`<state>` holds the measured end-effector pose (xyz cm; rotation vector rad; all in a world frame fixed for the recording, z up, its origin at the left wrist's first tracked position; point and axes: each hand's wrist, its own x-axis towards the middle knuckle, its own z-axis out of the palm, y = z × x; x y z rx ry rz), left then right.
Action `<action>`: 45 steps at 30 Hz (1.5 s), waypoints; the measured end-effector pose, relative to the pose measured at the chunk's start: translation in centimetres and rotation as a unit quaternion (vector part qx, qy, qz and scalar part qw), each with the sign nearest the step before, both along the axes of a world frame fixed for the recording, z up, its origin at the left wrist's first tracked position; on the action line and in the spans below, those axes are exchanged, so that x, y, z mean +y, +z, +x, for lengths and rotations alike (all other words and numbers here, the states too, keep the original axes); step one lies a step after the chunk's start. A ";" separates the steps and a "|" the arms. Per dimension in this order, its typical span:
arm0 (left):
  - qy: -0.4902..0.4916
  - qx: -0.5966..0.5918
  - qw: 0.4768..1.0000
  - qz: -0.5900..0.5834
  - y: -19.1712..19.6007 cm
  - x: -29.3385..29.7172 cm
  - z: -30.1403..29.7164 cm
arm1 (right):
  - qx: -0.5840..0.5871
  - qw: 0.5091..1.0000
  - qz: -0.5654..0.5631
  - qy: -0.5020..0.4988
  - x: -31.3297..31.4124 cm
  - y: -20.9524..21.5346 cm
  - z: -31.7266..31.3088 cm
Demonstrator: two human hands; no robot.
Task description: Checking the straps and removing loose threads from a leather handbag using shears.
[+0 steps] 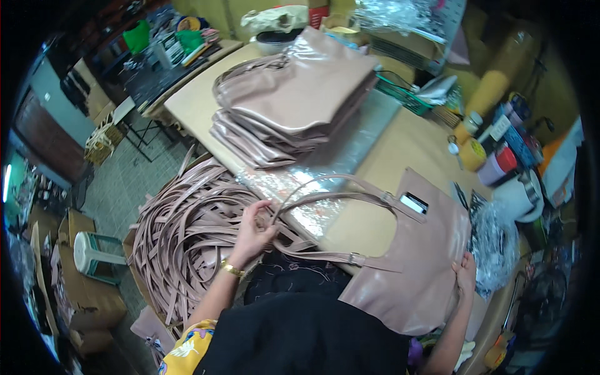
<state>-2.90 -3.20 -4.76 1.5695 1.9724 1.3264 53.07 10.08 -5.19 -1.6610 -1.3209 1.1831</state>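
Note:
A dusty-pink handbag (415, 259) lies at the table's near right edge, partly over my lap, its base turned to the right. Its two long handles (325, 194) loop out to the left. My left hand (255, 230) is closed around the far end of these loops. At the other side, my right hand (464, 273) grips the bag's base edge, thumb on top and the other fingers partly hidden beneath. A small dark-and-white piece (414, 203) shows beside the upper handle's buckle.
A stack of similar pink bags (300, 94) rests on the table (419, 144) over clear plastic sheeting (369, 125). Many loose pink straps (181, 231) fill a carton at my left. Jars (472, 153), a white jug (519, 197) and crumpled plastic (494, 244) crowd the right. A stool (97, 255) stands on the floor.

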 end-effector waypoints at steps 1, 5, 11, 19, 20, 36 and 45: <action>0.054 0.097 0.994 0.006 0.9 0.1 0.7 | -0.002 1.000 -0.007 0.005 0.1 0.2 -0.3; 0.071 0.181 0.980 0.052 2.6 2.9 0.9 | 0.029 0.999 0.025 0.000 0.3 -0.6 0.7; 0.097 0.086 0.992 -0.008 5.1 2.8 -2.7 | 0.014 0.999 0.021 -0.037 -0.2 0.2 -1.5; -0.125 -0.460 0.846 -0.238 0.6 2.5 -3.8 | -0.199 0.976 0.069 -0.055 -3.0 3.3 -6.3; -0.149 -0.529 0.810 -0.206 -0.1 2.5 -3.6 | -0.283 0.954 0.080 -0.059 -3.7 4.6 -7.7; -0.212 -0.320 0.923 0.009 9.9 -3.5 -3.6 | 0.128 0.980 0.125 -0.087 -6.8 0.8 -2.0; -0.141 -0.155 0.978 0.008 11.8 -5.7 -1.4 | 0.104 0.978 0.137 -0.116 -6.9 0.3 -2.4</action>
